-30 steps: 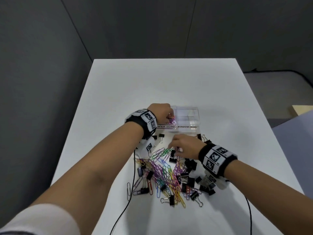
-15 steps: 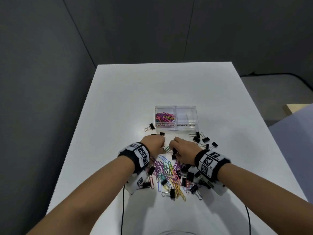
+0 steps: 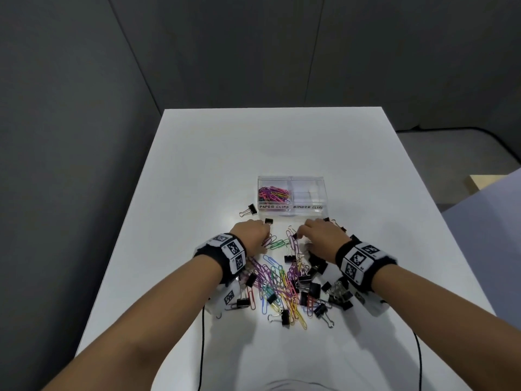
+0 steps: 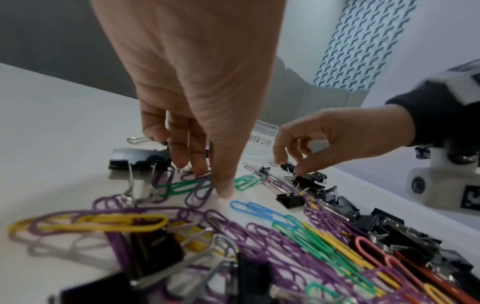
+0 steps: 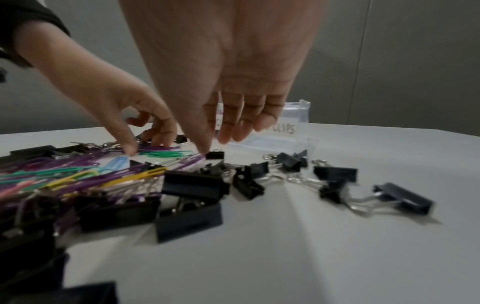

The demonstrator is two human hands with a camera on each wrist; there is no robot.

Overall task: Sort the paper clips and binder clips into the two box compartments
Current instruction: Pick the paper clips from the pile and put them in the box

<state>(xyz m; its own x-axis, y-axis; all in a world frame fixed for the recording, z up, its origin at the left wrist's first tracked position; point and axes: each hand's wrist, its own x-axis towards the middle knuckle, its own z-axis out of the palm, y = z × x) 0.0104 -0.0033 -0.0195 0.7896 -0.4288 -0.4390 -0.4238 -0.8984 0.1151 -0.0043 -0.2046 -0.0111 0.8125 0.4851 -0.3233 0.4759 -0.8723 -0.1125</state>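
Note:
A clear two-compartment box (image 3: 293, 212) stands on the white table (image 3: 253, 142), labelled PAPER CLIPS on the left and BINDER CLIPS on the right. Coloured paper clips (image 3: 273, 193) lie in the left compartment; the right one looks bare. A mixed pile of paper clips and black binder clips (image 3: 287, 286) spreads in front of it. My left hand (image 3: 263, 235) pinches purple paper clips (image 4: 197, 193) at the pile's far edge, thumb and fingertips down on the table. My right hand (image 3: 300, 234) pinches a small black binder clip (image 4: 287, 166) between index finger and thumb.
One loose binder clip (image 3: 248, 210) lies left of the box, another (image 3: 268, 221) just in front of it. More binder clips (image 5: 335, 172) are scattered right of the pile. Black cables (image 3: 202, 334) trail off the near table edge.
My left hand has come back from the paper clip compartment to the pile's far edge. My right hand has shifted right and toward the box. The view has tilted down slightly.

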